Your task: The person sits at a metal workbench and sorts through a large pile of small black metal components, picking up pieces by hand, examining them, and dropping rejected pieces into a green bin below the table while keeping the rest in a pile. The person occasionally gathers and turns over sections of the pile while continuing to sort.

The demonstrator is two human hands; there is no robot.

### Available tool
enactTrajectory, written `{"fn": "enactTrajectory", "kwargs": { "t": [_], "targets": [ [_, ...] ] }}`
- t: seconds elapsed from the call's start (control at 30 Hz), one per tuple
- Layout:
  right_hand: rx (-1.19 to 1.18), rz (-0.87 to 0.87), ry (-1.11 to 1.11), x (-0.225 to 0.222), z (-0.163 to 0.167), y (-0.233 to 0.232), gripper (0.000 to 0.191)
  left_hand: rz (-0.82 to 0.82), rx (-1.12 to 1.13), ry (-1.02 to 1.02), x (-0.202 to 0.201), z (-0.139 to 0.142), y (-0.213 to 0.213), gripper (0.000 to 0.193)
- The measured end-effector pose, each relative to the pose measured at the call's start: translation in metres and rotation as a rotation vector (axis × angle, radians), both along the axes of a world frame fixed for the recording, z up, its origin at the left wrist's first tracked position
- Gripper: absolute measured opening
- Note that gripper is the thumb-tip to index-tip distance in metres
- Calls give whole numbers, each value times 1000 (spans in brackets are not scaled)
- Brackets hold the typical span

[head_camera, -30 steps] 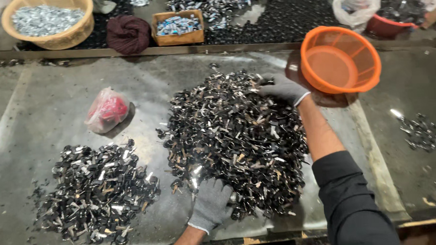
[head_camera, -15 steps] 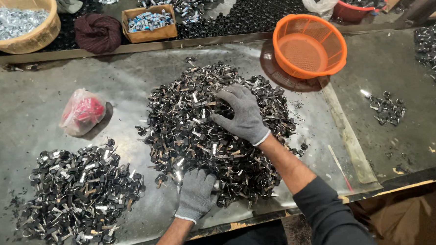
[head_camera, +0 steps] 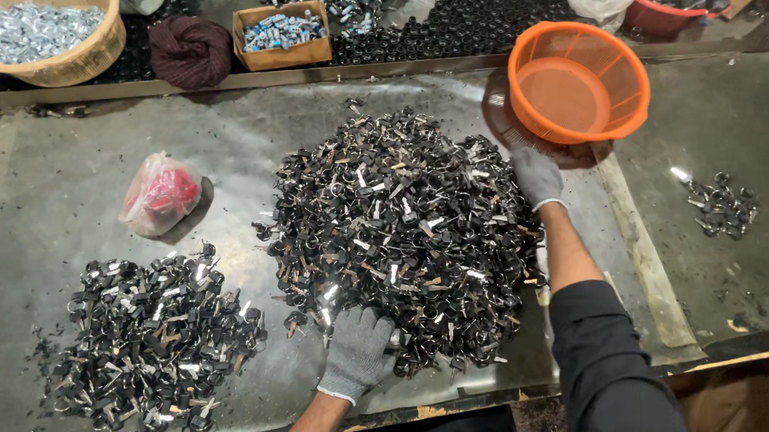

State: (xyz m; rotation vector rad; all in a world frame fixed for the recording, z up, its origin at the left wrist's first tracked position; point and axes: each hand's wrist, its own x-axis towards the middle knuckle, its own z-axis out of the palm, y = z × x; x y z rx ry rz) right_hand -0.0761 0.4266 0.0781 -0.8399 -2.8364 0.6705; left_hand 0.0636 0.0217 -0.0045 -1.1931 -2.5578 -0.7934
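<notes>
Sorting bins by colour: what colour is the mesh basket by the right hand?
Orange basket, head view.

A small-parts workshop; heaps of black metal pieces (head_camera: pixel 402 232) on a worn sheet-metal bench (head_camera: pixel 72 186); sorting baskets (head_camera: pixel 44 36) behind.

Open sheet metal (head_camera: pixel 252 161) between the big pile of black parts (head_camera: pixel 402 232) and the red bag (head_camera: pixel 160 193); narrow gap down to the smaller pile (head_camera: pixel 148 339). Blocked on the right by the orange basket (head_camera: pixel 579 82). Free strip before the few loose parts (head_camera: pixel 721 203).
</notes>
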Motion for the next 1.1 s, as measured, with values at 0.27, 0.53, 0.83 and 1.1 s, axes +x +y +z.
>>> {"fn": "enactTrajectory", "kwargs": {
  "t": [0.27,0.53,0.83,1.1],
  "targets": [
    [-584,269,77,-24,11,-32,58,11,-35,-22,-1,-2,1,29],
    [-402,531,329,18,41,-83,44,4,-7,9,-1,5,0,32],
    [252,767,439,74,90,-188,59,30,-13,6,1,4,5,34],
    [-24,539,734,130,45,-136,58,27,22,-16,5,6,4,39]
  ]
}}
